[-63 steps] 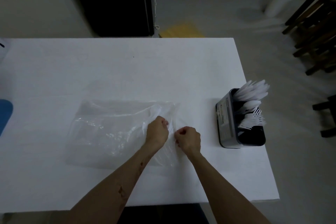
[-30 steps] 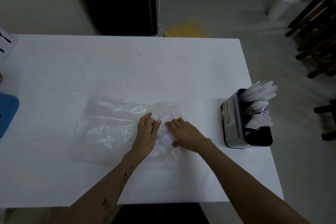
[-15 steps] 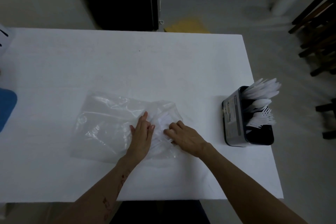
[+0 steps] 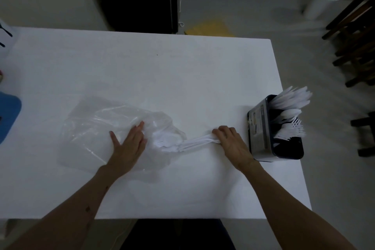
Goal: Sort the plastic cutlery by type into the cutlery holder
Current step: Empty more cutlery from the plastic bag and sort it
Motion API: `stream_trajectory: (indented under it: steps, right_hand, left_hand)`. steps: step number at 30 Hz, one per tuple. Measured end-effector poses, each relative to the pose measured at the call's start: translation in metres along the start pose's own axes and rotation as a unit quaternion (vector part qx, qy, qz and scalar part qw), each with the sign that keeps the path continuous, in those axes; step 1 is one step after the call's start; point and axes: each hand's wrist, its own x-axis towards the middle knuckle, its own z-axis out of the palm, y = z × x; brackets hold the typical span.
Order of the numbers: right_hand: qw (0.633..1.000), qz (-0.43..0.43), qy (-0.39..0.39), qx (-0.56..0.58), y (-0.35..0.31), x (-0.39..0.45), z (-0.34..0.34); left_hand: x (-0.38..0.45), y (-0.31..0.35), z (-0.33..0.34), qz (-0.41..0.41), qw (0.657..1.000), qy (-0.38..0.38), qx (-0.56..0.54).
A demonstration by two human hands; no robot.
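Observation:
A clear plastic bag (image 4: 97,128) lies flat on the white table (image 4: 162,71). My left hand (image 4: 128,144) presses down on the bag with fingers spread. My right hand (image 4: 231,140) grips the handles of a bundle of white plastic forks (image 4: 182,142), whose tines still sit in the bag's mouth. The black cutlery holder (image 4: 261,128) stands at the table's right edge, just right of my right hand. It holds knives (image 4: 292,97) at the far end, spoons (image 4: 290,113) in the middle and forks (image 4: 292,131) nearer me.
A blue object (image 4: 8,113) sits at the table's left edge. On the floor beyond the table are a white bucket (image 4: 322,0) and a yellow patch (image 4: 211,28). Dark wooden chair legs (image 4: 353,36) stand to the right.
My right hand has moved right toward the holder, drawing a bundle of forks out of the bag. My left hand has flattened on the bag, which has shifted and crumpled.

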Motion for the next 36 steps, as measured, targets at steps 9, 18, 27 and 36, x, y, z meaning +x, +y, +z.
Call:
stream_trajectory:
  steps: [9, 18, 27, 36]
  right_hand:
    - [0.994, -0.062, -0.008, -0.092, -0.036, 0.01, 0.017]
    - [0.982, -0.145, 0.073, -0.098, -0.024, 0.004, 0.029]
    - [0.956, 0.097, -0.036, 0.274, -0.137, 0.042, 0.002]
    - [0.896, 0.188, -0.058, 0.398, -0.124, 0.035, 0.011]
  left_hand:
    - [0.006, 0.043, -0.009, -0.107, 0.952, 0.121, -0.26]
    - [-0.003, 0.054, -0.006, -0.119, 0.941, 0.134, -0.287]
    - [-0.02, 0.04, -0.016, -0.121, 0.903, 0.245, -0.331]
    - [0.001, -0.052, -0.044, -0.388, 0.87, 0.267, -0.145]
